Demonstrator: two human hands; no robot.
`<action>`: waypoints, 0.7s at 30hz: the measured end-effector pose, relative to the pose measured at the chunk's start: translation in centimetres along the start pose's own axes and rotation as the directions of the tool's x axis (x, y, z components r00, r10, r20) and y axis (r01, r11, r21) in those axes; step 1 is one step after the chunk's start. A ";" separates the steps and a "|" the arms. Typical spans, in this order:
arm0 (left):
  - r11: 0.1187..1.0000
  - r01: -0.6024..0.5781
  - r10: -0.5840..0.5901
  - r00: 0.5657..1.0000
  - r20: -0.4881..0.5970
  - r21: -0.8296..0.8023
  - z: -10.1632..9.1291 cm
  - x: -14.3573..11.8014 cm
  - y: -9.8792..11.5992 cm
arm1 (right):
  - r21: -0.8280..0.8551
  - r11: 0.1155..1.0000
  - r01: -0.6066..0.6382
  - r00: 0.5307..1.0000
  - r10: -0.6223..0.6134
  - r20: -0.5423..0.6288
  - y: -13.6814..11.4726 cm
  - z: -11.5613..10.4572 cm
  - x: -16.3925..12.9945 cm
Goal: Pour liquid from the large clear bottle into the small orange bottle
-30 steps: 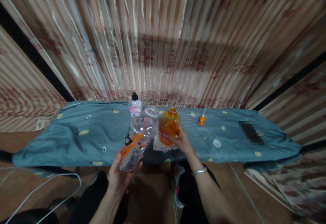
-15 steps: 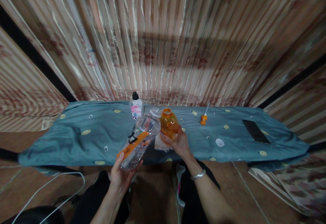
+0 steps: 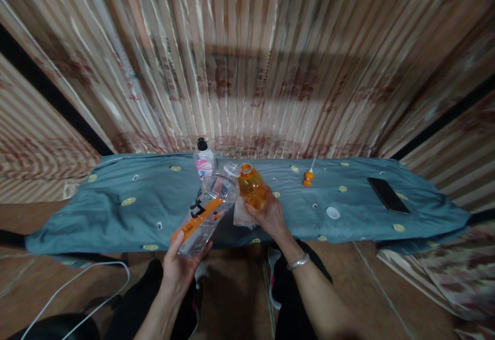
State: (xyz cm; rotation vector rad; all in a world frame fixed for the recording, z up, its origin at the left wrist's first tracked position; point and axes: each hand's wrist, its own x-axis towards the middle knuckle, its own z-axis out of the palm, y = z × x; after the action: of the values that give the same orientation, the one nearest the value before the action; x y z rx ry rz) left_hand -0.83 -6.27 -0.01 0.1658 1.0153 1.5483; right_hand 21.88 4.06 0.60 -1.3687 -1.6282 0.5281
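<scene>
Left hand [image 3: 181,265]: fingers clamped round the base end of the clear bottle [image 3: 211,213], thumb on the near side by its orange label stripe. Bottle leans away from those fingers, up and toward the right hand [image 3: 269,213]. Right fingers wrapped round the side of the orange bottle [image 3: 251,182] – its open mouth sits above them, right next to the clear bottle's neck. Can't tell if the two touch.

White cloth [image 3: 243,217] just left of the right fingertips, below the orange bottle; can't tell if the bottle rests on it. Beyond the left fingers, behind the clear bottle: black-capped bottle [image 3: 204,163], upright. Right of the right fingers: orange pump top [image 3: 308,179] with thin pale stem, farther out; white cap [image 3: 332,212] nearer the person; dark phone [image 3: 388,195] farthest right – all three lying on the blue-green cover [image 3: 100,221].
</scene>
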 end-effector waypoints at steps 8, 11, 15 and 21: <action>0.995 -0.096 0.098 0.991 -0.094 0.030 1.6 -0.9 1.1 | -0.021 0.998 0.055 0.998 -0.056 -0.042 0.4 0.3 -0.1; 0.991 -0.118 0.122 0.989 -0.085 0.056 1.4 -0.8 1.6 | -0.040 0.997 0.066 0.996 -0.068 -0.059 0.8 0.6 -0.3; 0.986 -0.125 0.129 0.991 -0.031 0.107 0.4 -0.6 1.9 | -0.079 0.993 0.090 0.995 -0.094 -0.043 1.5 0.6 -0.6; 0.969 -0.171 0.174 0.985 0.002 0.177 -0.2 -0.8 2.6 | -0.094 0.985 0.142 0.990 -0.140 0.024 1.6 -0.4 -0.7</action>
State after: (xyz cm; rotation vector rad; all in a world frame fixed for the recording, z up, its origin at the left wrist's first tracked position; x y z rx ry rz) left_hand -2.62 -6.76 1.91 0.3771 1.1744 1.6160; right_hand 23.04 3.82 -0.75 -1.3086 -1.7693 0.3833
